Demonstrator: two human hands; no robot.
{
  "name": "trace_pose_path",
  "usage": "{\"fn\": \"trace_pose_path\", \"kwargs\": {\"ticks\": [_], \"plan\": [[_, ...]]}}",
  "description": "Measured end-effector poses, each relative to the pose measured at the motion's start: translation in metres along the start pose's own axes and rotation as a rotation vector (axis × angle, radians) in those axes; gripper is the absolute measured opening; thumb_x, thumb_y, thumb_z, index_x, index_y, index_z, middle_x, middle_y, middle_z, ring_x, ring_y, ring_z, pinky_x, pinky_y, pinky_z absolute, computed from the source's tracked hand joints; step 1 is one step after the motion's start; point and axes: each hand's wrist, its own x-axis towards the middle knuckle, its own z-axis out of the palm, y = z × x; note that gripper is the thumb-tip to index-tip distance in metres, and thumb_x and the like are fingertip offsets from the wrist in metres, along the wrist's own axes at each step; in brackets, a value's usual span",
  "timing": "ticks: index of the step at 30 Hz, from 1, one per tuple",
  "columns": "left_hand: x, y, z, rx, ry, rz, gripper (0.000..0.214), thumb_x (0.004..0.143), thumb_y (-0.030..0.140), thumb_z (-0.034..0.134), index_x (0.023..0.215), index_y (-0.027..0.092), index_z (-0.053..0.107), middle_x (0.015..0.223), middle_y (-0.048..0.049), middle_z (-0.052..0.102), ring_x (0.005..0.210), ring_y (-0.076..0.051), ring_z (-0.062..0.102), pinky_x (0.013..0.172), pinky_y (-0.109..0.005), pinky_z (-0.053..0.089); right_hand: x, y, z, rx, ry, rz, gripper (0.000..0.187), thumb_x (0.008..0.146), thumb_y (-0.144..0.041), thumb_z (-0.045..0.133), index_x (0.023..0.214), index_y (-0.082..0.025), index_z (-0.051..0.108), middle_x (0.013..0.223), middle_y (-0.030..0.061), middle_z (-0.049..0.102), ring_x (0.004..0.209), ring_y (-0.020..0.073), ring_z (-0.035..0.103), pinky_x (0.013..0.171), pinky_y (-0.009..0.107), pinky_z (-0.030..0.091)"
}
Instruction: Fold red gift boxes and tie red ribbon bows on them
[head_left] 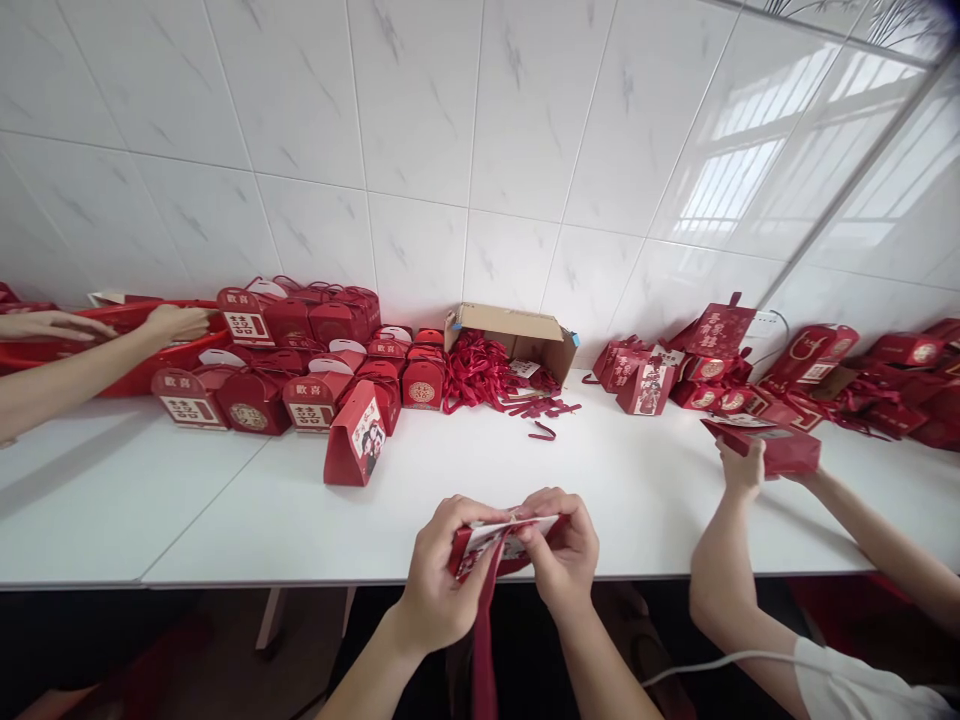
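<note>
Over the table's front edge, my left hand (448, 570) and my right hand (559, 550) grip a small red gift box (472, 548) from both sides. White printed panels show at its top, where my thumbs and fingers press together. A dark red ribbon (484, 640) hangs from the box between my wrists. How the ribbon joins the box is hidden by my fingers. Beyond my hands, to the left, a red wedge-shaped gift box (349, 445) with a printed couple stands upright on the white table (465, 455).
Stacked red gift boxes (259, 400) line the left back. An overturned cardboard box (517, 322) spills red ribbons (480, 370). More boxes (646, 385) stand right. One co-worker's hands (742, 465) hold a red box; another's arms (75, 375) reach into a red basket (135, 375).
</note>
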Motion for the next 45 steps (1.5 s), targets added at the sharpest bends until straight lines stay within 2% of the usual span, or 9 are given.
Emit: {"fn": "trace_pose_path", "kwargs": {"ticks": [3, 5, 15, 20, 25, 29, 35, 40, 45], "plan": [[-0.007, -0.007, -0.002, 0.098, 0.048, 0.040, 0.058, 0.077, 0.022, 0.065, 0.130, 0.018, 0.041, 0.129, -0.0176, 0.051, 0.119, -0.029, 0.051, 0.091, -0.043, 0.050, 0.002, -0.001, -0.002, -0.028, 0.089, -0.009, 0.017, 0.079, -0.018, 0.068, 0.083, -0.021, 0.052, 0.070, 0.0004, 0.060, 0.067, 0.0151, 0.057, 0.059, 0.028, 0.048], [-0.009, -0.011, -0.007, 0.177, 0.146, 0.065, 0.046, 0.081, 0.022, 0.062, 0.125, 0.020, 0.049, 0.131, -0.0153, 0.049, 0.123, -0.029, 0.048, 0.094, -0.044, 0.048, 0.005, -0.003, -0.004, -0.063, 0.102, -0.004, 0.017, 0.078, -0.017, 0.068, 0.082, -0.021, 0.053, 0.070, 0.0003, 0.060, 0.066, 0.0147, 0.058, 0.058, 0.028, 0.049], [0.016, 0.002, -0.033, 0.175, 0.258, 0.334, 0.024, 0.080, 0.004, 0.060, 0.098, 0.019, 0.065, 0.079, -0.0030, 0.067, 0.073, -0.016, 0.063, 0.064, -0.030, 0.053, 0.009, -0.009, -0.008, -0.180, -0.139, -0.253, 0.024, 0.074, -0.018, 0.074, 0.089, -0.022, 0.056, 0.072, 0.0020, 0.063, 0.062, 0.0162, 0.059, 0.056, 0.031, 0.049], [0.030, 0.008, -0.026, 0.107, 0.372, 0.122, 0.056, 0.076, 0.006, 0.068, 0.122, 0.021, 0.039, 0.067, 0.0056, 0.064, 0.062, -0.011, 0.064, 0.071, -0.030, 0.057, 0.009, -0.012, -0.007, -0.220, -0.218, -0.381, 0.022, 0.077, -0.022, 0.071, 0.091, -0.023, 0.054, 0.072, 0.0032, 0.066, 0.059, 0.0169, 0.060, 0.055, 0.032, 0.048], [0.033, 0.004, -0.032, 0.155, 0.377, 0.203, 0.044, 0.069, 0.008, 0.074, 0.096, 0.021, 0.041, 0.078, 0.0023, 0.064, 0.064, -0.012, 0.067, 0.060, -0.025, 0.059, 0.009, -0.014, -0.012, -0.285, -0.209, -0.413, 0.024, 0.076, -0.018, 0.072, 0.090, -0.023, 0.054, 0.072, 0.0034, 0.065, 0.059, 0.0170, 0.060, 0.052, 0.032, 0.048], [0.029, 0.004, -0.037, 0.146, 0.373, 0.027, 0.038, 0.071, 0.013, 0.074, 0.087, 0.021, 0.040, 0.069, 0.0069, 0.058, 0.051, -0.009, 0.064, 0.050, -0.019, 0.054, 0.008, -0.016, -0.014, -0.292, -0.235, -0.417, 0.025, 0.075, -0.017, 0.072, 0.090, -0.024, 0.053, 0.073, 0.0034, 0.065, 0.060, 0.0168, 0.059, 0.054, 0.033, 0.049], [0.029, 0.003, -0.046, 0.193, 0.235, -0.237, 0.013, 0.081, 0.026, 0.065, 0.085, 0.017, 0.056, 0.070, -0.0008, 0.067, 0.062, -0.014, 0.068, 0.058, -0.021, 0.056, 0.005, -0.017, -0.014, -0.259, -0.243, -0.406, 0.027, 0.075, -0.015, 0.072, 0.092, -0.023, 0.054, 0.074, 0.0035, 0.063, 0.062, 0.0171, 0.059, 0.056, 0.034, 0.049], [0.023, 0.002, -0.058, 0.039, -0.076, -0.190, 0.031, 0.087, 0.021, 0.055, 0.117, 0.018, 0.058, 0.109, -0.0121, 0.069, 0.106, -0.022, 0.064, 0.089, -0.032, 0.054, 0.007, -0.019, -0.017, -0.264, -0.209, -0.415, 0.026, 0.074, -0.013, 0.072, 0.091, -0.023, 0.055, 0.074, 0.0034, 0.064, 0.061, 0.0173, 0.059, 0.054, 0.033, 0.048], [0.017, 0.010, -0.049, 0.227, -0.143, -0.112, 0.021, 0.084, 0.021, 0.060, 0.101, 0.028, 0.072, 0.124, -0.0066, 0.060, 0.115, -0.023, 0.057, 0.095, -0.035, 0.050, 0.010, -0.022, -0.015, -0.295, -0.189, -0.413, 0.021, 0.077, -0.015, 0.069, 0.090, -0.022, 0.055, 0.074, 0.0038, 0.064, 0.061, 0.0170, 0.059, 0.056, 0.034, 0.049]]}}
